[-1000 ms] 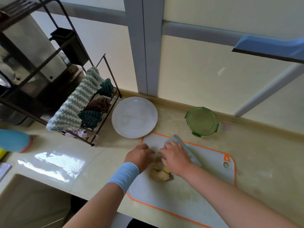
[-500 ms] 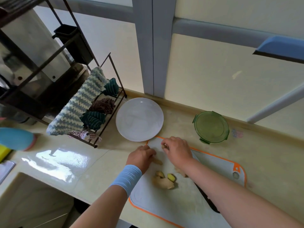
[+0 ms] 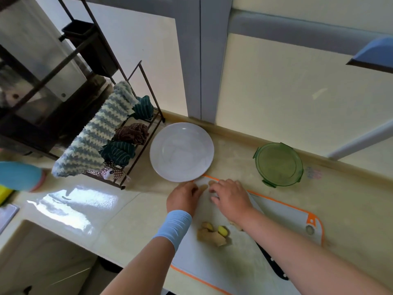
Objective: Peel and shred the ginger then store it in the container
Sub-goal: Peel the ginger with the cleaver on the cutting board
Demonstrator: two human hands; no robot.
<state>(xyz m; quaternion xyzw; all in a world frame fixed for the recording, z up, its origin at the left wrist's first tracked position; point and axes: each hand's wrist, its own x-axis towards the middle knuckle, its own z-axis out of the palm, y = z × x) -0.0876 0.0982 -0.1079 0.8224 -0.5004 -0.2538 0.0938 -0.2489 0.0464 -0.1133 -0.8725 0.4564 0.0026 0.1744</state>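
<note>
A knobby ginger root (image 3: 212, 236) with cut yellow faces lies on the white cutting board (image 3: 285, 213), which has an orange rim. At the board's far left corner my left hand (image 3: 183, 196) pinches a small ginger piece (image 3: 203, 187). My right hand (image 3: 231, 196) is beside it, fingers curled at another small ginger bit (image 3: 211, 182). A knife with a black handle (image 3: 274, 267) rests on the board, mostly hidden under my right forearm. The green round container (image 3: 279, 163) sits behind the board.
A white plate (image 3: 181, 152) lies just beyond my hands, touching the board's corner. A dark wire rack (image 3: 136, 116) with cloths stands at the left. A sink (image 3: 42, 252) opens at the lower left, and the wall runs close behind the counter.
Both hands moved from the ginger root to the board's far left corner, each with a small piece. The knife left my right hand and now lies on the board.
</note>
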